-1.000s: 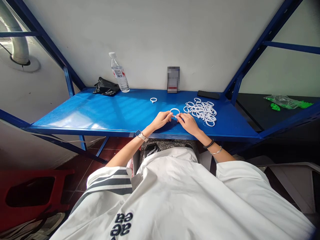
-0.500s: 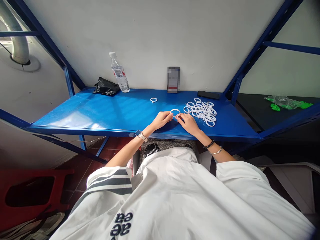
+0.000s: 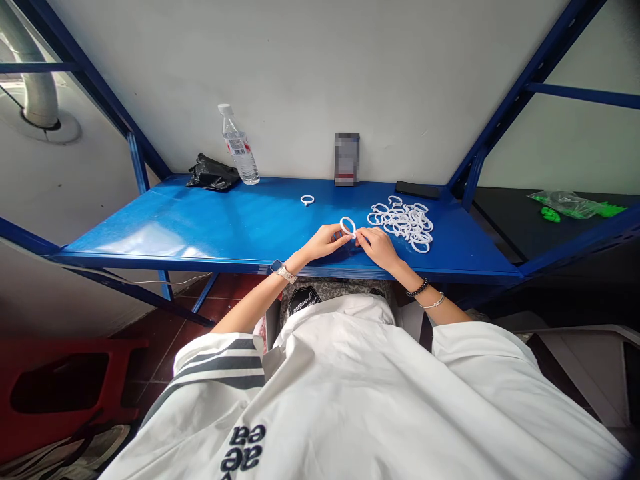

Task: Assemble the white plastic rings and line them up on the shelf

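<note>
**A:** White plastic ring (image 3: 348, 227) is getting tipped up now. A second ago it was lying flatter between the fingertips, low over the front edge of the blue shelf (image 3: 210, 227); now it's standing nearly upright and sitting a bit higher. Looks to me like the two ends are being worked together or checked, though I can't make out the gap itself.

**B:** Which hand is doing the holding?

**A:** Both. Left hand (image 3: 324, 241) is pinching the ring's lower left side, right hand (image 3: 379, 246) is pinching the lower right, fingers curled closed on it. So the ring is sitting just above and between the two sets of fingertips, hovering off the shelf near the front edge, about mid-width.

**B:** And the rest of them?

**A:** Pile of rings (image 3: 404, 223) is lying just beside the right hand, toward the right end of the shelf, not touching it. One single ring (image 3: 307, 199) is sitting apart, further back toward the middle. Water bottle (image 3: 239, 147) and a black bag (image 3: 213, 177) are parked at the back left corner, small box (image 3: 347, 159) is leaning at the back edge, and a phone (image 3: 417, 190) is lying at the back right
</note>
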Tool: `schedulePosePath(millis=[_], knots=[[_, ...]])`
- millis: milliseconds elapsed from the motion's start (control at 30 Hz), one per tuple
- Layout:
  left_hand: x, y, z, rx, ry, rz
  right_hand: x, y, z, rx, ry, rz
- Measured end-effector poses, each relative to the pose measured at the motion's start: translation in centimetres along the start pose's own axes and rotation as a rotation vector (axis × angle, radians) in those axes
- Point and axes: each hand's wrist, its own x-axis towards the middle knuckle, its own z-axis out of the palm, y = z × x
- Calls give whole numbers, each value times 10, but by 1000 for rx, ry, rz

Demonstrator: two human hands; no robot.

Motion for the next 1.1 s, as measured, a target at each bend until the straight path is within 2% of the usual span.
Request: schedulePosePath(millis=[433,700,1100], knots=[[-1,8,-4,-174,21,-76,0,-3,-1,-25,61,54],[0,7,-2,-184,34,-61,0,-2,0,-16,88,57],[-1,4,-1,-177,34,-80,-1,-3,0,18,51,48]])
